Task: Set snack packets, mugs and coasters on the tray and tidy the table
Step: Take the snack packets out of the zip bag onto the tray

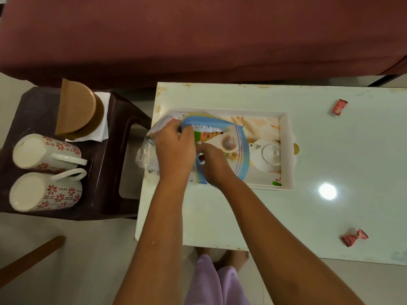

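Note:
A white tray (287, 148) with a teapot picture lies on the white table (330, 164). Over its left end, my left hand (175, 148) and my right hand (212, 164) both grip a blue-edged plastic snack packet (241, 148), which lies partly in the tray. A second, crinkled packet (144, 154) shows under my left hand. Two white mugs with red flowers, one (46, 154) behind the other (44, 192), lie on their sides on the dark stool (110, 150). Round brown coasters (77, 108) lean on a white napkin there.
Two small red wrappers lie on the table, one at the far right (340, 106) and one near the front edge (354, 237). A maroon sofa (198, 36) runs along the far side. A wooden stick (30, 258) crosses the floor at lower left.

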The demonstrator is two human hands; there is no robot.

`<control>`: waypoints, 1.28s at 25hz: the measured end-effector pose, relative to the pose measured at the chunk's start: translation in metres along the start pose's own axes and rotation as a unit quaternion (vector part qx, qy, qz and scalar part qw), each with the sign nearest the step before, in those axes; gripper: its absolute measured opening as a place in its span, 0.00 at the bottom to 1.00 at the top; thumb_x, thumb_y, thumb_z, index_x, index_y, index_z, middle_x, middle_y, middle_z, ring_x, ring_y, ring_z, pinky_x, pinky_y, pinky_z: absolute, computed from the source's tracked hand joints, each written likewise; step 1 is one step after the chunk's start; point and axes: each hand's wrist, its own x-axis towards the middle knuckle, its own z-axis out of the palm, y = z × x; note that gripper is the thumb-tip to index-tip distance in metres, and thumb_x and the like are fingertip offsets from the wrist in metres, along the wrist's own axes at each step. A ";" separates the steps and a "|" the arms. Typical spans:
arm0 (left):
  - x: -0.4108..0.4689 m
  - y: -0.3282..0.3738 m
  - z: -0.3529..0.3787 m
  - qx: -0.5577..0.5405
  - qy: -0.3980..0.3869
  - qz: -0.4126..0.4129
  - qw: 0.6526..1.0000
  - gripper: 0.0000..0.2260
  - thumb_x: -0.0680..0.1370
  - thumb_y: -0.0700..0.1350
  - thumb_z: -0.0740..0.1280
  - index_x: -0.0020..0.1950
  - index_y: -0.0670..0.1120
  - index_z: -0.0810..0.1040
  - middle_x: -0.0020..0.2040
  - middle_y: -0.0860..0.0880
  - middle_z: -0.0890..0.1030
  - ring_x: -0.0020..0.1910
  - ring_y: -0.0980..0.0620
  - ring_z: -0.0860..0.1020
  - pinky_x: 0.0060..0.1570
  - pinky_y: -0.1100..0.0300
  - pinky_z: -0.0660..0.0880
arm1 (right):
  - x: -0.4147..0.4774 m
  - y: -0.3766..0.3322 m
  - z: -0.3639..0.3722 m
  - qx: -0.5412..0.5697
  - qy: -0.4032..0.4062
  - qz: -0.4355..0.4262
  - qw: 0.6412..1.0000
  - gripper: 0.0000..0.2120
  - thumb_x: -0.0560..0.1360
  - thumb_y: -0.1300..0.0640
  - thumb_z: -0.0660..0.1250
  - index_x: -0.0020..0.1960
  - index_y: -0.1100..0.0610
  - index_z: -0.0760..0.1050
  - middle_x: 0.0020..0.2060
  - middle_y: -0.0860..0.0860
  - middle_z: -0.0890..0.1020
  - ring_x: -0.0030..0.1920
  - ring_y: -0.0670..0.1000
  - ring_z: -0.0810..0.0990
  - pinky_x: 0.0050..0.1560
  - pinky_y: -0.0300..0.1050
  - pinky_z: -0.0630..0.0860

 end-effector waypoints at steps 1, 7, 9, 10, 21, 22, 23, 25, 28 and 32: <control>0.002 -0.003 -0.005 0.004 0.003 0.003 1.000 0.06 0.78 0.43 0.60 0.44 0.49 0.75 0.38 0.50 0.78 0.38 0.56 0.77 0.36 0.64 0.75 | 0.004 -0.003 -0.002 -0.025 -0.010 -0.019 0.999 0.16 0.68 0.71 0.66 0.54 0.64 0.79 0.51 0.60 0.81 0.47 0.54 0.78 0.41 0.32 0.70; 0.017 -0.022 -0.009 0.068 -0.012 0.006 0.998 0.05 0.78 0.43 0.60 0.45 0.45 0.74 0.43 0.47 0.76 0.37 0.55 0.76 0.32 0.74 0.73 | -0.011 0.006 -0.048 -0.135 0.073 -0.063 0.986 0.10 0.73 0.64 0.66 0.52 0.64 0.80 0.56 0.59 0.79 0.56 0.57 0.77 0.55 0.41 0.67; 0.024 -0.024 -0.004 0.069 -0.004 -0.002 0.998 0.05 0.79 0.44 0.59 0.45 0.46 0.72 0.44 0.47 0.77 0.36 0.56 0.76 0.27 0.76 0.69 | -0.026 0.011 -0.069 -0.093 0.185 -0.081 0.975 0.08 0.74 0.64 0.65 0.50 0.65 0.81 0.54 0.59 0.80 0.54 0.56 0.78 0.54 0.32 0.68; 0.029 -0.026 -0.002 0.060 -0.004 -0.014 0.998 0.05 0.79 0.44 0.58 0.46 0.46 0.72 0.46 0.46 0.77 0.39 0.54 0.78 0.29 0.73 0.73 | -0.031 0.012 -0.079 -0.050 0.220 -0.079 0.971 0.08 0.75 0.62 0.65 0.49 0.65 0.81 0.51 0.57 0.81 0.52 0.56 0.79 0.54 0.30 0.69; 0.062 -0.002 0.030 0.054 -0.013 -0.050 0.997 0.06 0.79 0.46 0.55 0.47 0.47 0.70 0.39 0.52 0.73 0.47 0.45 0.77 0.51 0.47 0.77 | -0.030 0.099 -0.154 0.508 0.424 0.171 0.731 0.11 0.77 0.55 0.65 0.39 0.60 0.76 0.36 0.54 0.83 0.46 0.58 0.83 0.43 0.51 0.82; 0.060 -0.003 0.035 0.057 -0.015 -0.046 0.997 0.06 0.80 0.46 0.55 0.46 0.47 0.70 0.37 0.53 0.70 0.45 0.46 0.76 0.48 0.49 0.77 | -0.024 0.111 -0.155 0.486 0.428 0.198 0.736 0.12 0.77 0.55 0.65 0.38 0.61 0.74 0.37 0.56 0.82 0.47 0.59 0.82 0.43 0.53 0.81; 0.057 -0.006 0.038 0.061 -0.016 -0.041 0.997 0.07 0.80 0.46 0.56 0.46 0.46 0.70 0.36 0.54 0.69 0.42 0.49 0.75 0.43 0.54 0.75 | -0.016 0.121 -0.154 0.456 0.424 0.223 0.750 0.13 0.77 0.56 0.64 0.38 0.62 0.73 0.39 0.59 0.80 0.47 0.59 0.81 0.44 0.54 0.81; 0.051 -0.013 0.045 0.078 -0.015 -0.030 0.996 0.07 0.81 0.46 0.56 0.45 0.46 0.70 0.36 0.55 0.69 0.36 0.56 0.72 0.33 0.65 0.68 | -0.002 0.138 -0.153 0.393 0.411 0.255 0.782 0.12 0.78 0.56 0.64 0.41 0.64 0.74 0.44 0.64 0.78 0.47 0.60 0.80 0.41 0.51 0.82; 0.051 -0.022 0.049 0.075 -0.025 -0.028 0.996 0.07 0.81 0.47 0.56 0.46 0.47 0.70 0.36 0.57 0.70 0.34 0.60 0.71 0.28 0.70 0.64 | 0.017 0.153 -0.151 0.308 0.392 0.294 0.816 0.13 0.77 0.52 0.64 0.44 0.63 0.77 0.48 0.64 0.81 0.48 0.61 0.82 0.38 0.47 0.82; 0.053 -0.029 0.051 0.065 -0.022 -0.023 0.997 0.08 0.81 0.47 0.56 0.47 0.46 0.70 0.35 0.56 0.70 0.34 0.59 0.71 0.31 0.67 0.64 | 0.028 0.159 -0.156 0.163 0.358 0.344 0.853 0.17 0.79 0.50 0.60 0.44 0.64 0.77 0.47 0.64 0.82 0.50 0.64 0.81 0.52 0.57 0.79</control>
